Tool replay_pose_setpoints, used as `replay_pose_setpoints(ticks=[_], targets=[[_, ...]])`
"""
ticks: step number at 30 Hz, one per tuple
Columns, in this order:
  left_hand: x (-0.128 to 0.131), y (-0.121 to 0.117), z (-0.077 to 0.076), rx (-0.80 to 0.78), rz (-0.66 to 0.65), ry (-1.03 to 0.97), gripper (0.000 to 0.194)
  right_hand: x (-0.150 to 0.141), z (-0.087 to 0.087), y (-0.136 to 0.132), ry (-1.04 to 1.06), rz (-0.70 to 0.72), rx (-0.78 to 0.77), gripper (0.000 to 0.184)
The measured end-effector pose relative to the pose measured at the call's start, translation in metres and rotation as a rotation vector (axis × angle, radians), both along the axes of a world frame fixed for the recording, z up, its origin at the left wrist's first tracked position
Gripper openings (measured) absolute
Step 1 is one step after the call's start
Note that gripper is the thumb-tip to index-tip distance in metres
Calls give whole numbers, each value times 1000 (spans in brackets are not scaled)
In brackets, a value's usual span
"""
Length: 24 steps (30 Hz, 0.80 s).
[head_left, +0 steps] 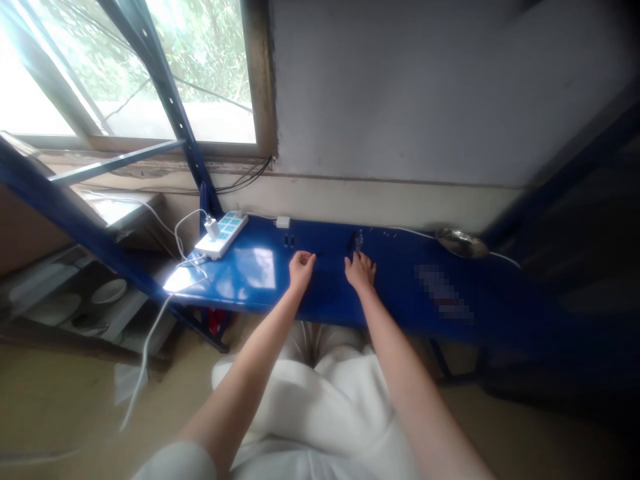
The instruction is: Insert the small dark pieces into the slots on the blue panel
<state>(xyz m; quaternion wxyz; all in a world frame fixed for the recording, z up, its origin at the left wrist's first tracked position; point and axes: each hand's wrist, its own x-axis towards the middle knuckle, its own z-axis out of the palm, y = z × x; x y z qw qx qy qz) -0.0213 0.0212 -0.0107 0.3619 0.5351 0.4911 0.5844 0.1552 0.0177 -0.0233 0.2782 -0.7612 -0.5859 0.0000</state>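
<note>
Both of my arms reach forward over a glossy blue table point(400, 293). My left hand point(301, 268) rests on the table top with its fingers curled together, next to a small dark piece point(318, 254) that I cannot make out clearly. My right hand point(360, 269) lies a little to the right, fingers pointing forward and partly apart, its tips touching a thin dark object point(353, 241) on the table. Two small dark parts point(288, 240) lie just beyond the left hand.
A white power strip point(222, 233) with a plugged charger and white cables sits at the table's left end. A metal bowl point(461, 243) stands at the far right. Blue shelf beams point(165, 93) cross the window on the left; bowls lie on a low shelf point(75, 307).
</note>
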Motion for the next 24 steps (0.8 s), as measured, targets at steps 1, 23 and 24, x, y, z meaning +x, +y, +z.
replay_pose_setpoints(ticks=[1,23,24], targets=[[0,0,0,-2,-1,-11,23,-1,1,-3,3,1,53,44],[-1,1,0,8,-36,-96,18,-17,15,-24,-58,393,360,33],[-1,2,-1,8,-39,-101,18,-17,15,-24,-60,390,361,34]])
